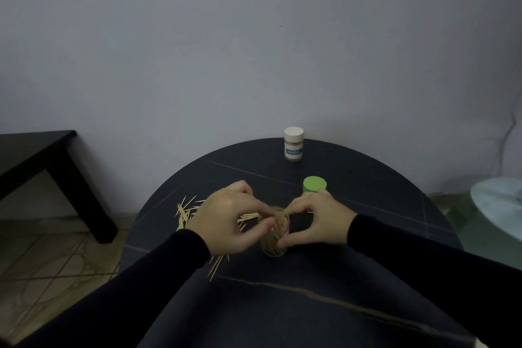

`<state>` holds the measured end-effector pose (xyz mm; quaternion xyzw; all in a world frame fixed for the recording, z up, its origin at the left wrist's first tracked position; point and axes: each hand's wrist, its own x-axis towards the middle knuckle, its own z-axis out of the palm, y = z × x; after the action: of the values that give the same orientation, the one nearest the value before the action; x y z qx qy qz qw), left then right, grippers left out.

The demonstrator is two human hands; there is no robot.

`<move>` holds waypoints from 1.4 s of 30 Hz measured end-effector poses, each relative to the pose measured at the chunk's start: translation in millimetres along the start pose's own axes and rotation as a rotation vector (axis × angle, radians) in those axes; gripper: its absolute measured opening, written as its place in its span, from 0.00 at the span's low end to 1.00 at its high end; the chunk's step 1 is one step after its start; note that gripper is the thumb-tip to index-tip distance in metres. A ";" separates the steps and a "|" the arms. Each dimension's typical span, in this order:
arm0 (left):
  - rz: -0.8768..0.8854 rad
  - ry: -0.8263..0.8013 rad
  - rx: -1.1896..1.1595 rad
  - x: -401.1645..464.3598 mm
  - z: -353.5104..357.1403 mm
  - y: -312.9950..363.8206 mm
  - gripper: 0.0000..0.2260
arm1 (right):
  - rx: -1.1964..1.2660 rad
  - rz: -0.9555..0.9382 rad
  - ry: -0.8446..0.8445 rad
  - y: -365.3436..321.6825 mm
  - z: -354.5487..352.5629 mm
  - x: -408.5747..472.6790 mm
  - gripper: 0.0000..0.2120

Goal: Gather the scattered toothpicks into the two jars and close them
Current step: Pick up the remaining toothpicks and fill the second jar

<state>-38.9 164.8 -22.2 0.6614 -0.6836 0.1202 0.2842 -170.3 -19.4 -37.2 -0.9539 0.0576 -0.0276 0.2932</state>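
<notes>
Head view shows our right hand [316, 220] gripping the open clear jar [274, 237] while our left hand [231, 220] pinches toothpicks into its mouth. Loose toothpicks [187, 213] lie under and left of that hand. The green lid [314, 184] sits just beyond our right fingers; the white-capped jar [293, 144] stands farther off. We think crowding the mouth could tip the jar or scatter sticks.
</notes>
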 end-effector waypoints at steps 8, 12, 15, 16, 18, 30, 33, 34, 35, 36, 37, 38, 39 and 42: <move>0.060 -0.087 0.100 -5.3 4.9 -7.5 0.16 | -0.043 -0.004 0.004 -0.1 -2.5 -0.2 0.20; 0.044 -0.065 0.053 -8.6 7.8 -7.6 0.17 | -0.031 -0.018 0.007 1.8 -1.1 0.2 0.19; 0.021 -0.065 0.036 -7.2 5.3 -6.6 0.18 | -0.069 -0.041 0.025 1.9 -1.5 0.9 0.21; 0.031 -0.097 0.044 -6.9 5.3 -7.0 0.18 | -0.088 -0.038 0.019 1.2 -2.9 0.0 0.22; 0.021 -0.134 0.018 -6.7 6.5 -7.5 0.19 | -0.124 -0.044 0.013 2.0 -5.7 -2.1 0.25; -0.595 -0.587 0.084 -6.1 -3.7 -43.5 0.39 | -0.698 0.218 0.064 15.5 -5.3 11.5 0.19; -0.575 -0.578 0.099 -7.0 8.0 -42.5 0.38 | -0.692 0.218 0.081 15.4 -1.6 17.5 0.15; -0.561 -0.557 0.123 -6.3 11.7 -42.3 0.36 | -0.681 0.211 0.089 15.0 -0.5 19.3 0.14; -0.549 -0.534 0.144 -6.2 14.8 -43.1 0.34 | -0.669 0.203 0.096 14.7 1.2 22.0 0.14; -0.537 -0.516 0.164 -5.1 16.7 -43.1 0.31 | -0.654 0.195 0.106 14.3 2.4 23.9 0.13; -0.531 -0.503 0.177 -4.0 18.3 -44.0 0.30 | -0.645 0.186 0.117 13.7 3.9 26.1 0.13; -0.532 -0.497 0.184 -2.8 19.4 -45.0 0.28 | -0.643 0.180 0.126 12.4 6.0 28.2 0.12; -0.533 -0.490 0.187 -1.0 20.0 -46.2 0.27 | -0.647 0.174 0.133 10.9 7.9 31.3 0.13; -0.522 -0.487 0.224 5.7 20.3 -48.2 0.25 | -0.637 0.163 0.140 4.2 11.4 38.9 0.16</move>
<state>3.5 144.4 -45.7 0.8497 -0.5221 -0.0430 0.0602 -131.1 -21.4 -48.2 -0.9857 0.1593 -0.0500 -0.0232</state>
